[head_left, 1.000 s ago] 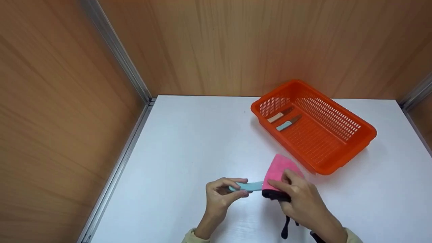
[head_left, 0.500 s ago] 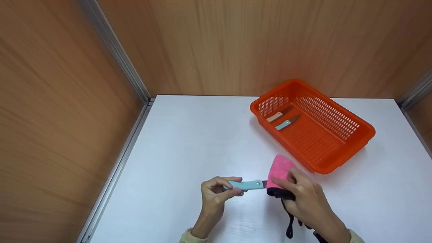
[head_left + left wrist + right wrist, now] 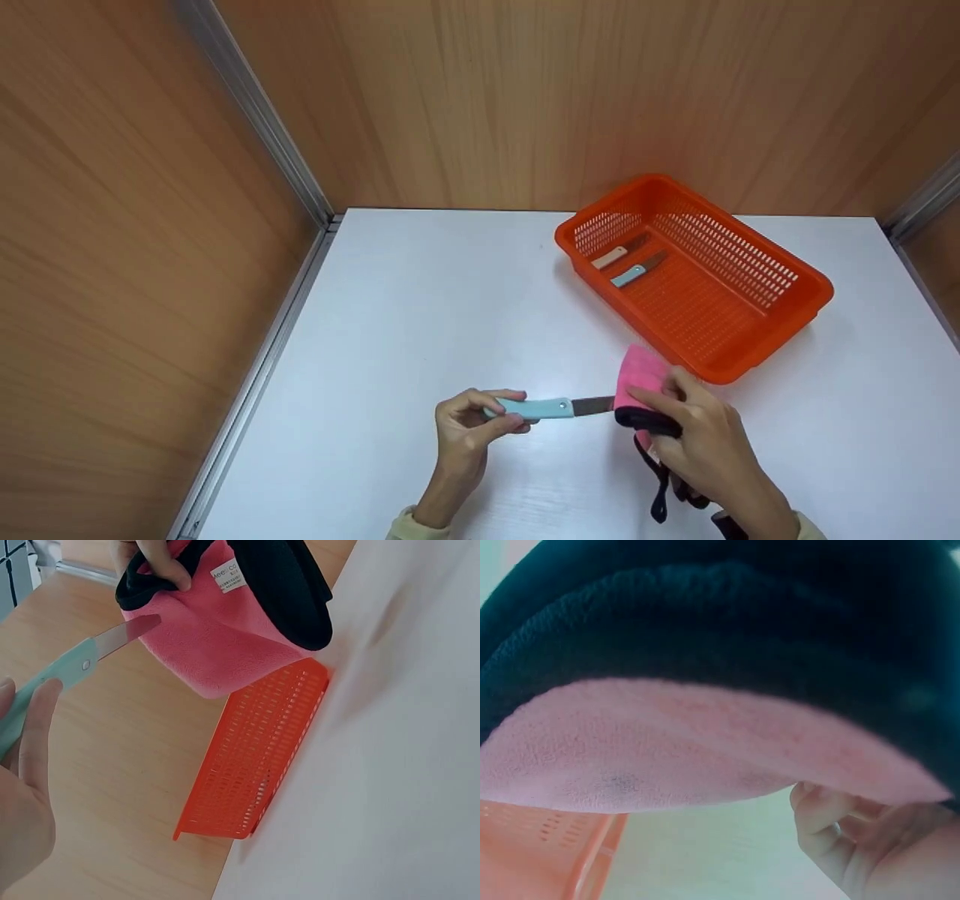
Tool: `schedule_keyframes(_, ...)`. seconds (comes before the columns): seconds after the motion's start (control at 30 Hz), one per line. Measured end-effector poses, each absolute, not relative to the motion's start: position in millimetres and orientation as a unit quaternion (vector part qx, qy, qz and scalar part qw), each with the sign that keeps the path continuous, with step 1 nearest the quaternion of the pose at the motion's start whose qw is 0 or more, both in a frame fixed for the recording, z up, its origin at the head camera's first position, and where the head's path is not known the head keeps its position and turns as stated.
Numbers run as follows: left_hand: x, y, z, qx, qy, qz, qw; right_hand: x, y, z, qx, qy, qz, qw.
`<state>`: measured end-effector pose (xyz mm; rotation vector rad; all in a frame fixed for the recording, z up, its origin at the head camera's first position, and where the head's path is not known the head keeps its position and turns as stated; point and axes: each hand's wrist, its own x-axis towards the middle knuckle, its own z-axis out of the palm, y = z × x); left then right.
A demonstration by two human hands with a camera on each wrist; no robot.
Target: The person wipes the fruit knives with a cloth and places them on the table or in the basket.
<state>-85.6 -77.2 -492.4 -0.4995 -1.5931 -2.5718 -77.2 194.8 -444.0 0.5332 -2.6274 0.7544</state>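
Observation:
My left hand (image 3: 463, 431) pinches the light blue handle of a knife (image 3: 536, 409), its blade pointing right. In my right hand (image 3: 701, 431) is a folded pink cloth (image 3: 639, 375) with a black border and a dangling black loop. The blade's tip meets the cloth's left edge in the head view. In the left wrist view, the knife (image 3: 71, 667) overlaps the pink cloth (image 3: 210, 645), which bears a white label. The cloth (image 3: 645, 742) fills most of the right wrist view, hiding the blade there.
An orange plastic basket (image 3: 780, 330) stands behind the right hand on the white table (image 3: 420, 300). Inside it lie a knife with a beige handle (image 3: 610, 257) and one with a light blue handle (image 3: 628, 276). Wooden panels (image 3: 480, 105) enclose the table.
The cloth has slid right along the blade, baring the metal that it covered before. My left hand and the knife have shifted slightly left; my right hand has moved right with the cloth.

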Motion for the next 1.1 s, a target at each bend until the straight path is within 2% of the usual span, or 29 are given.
schedule_keyframes(0.47, -91, -84, -494, -0.180, -0.547, -0.816, 0.044, -77, 205, -431, 0.160, -0.903, 0.336, 0.217)
schedule_keyframes(0.7, -92, -74, -500, -0.188, -0.551, -0.812, 0.044, -74, 190, -426, 0.219, -0.892, 0.323, 0.228)
schedule_keyframes(0.83, -90, -66, -501, -0.162, -0.552, -0.817, 0.019, -71, 179, -434, 0.241, -0.901, 0.298, 0.204)
schedule_keyframes(1.1, -84, -61, -503, -0.147, -0.525, -0.838, -0.013, -69, 170, -451, 0.201, -0.938, 0.255, 0.119)
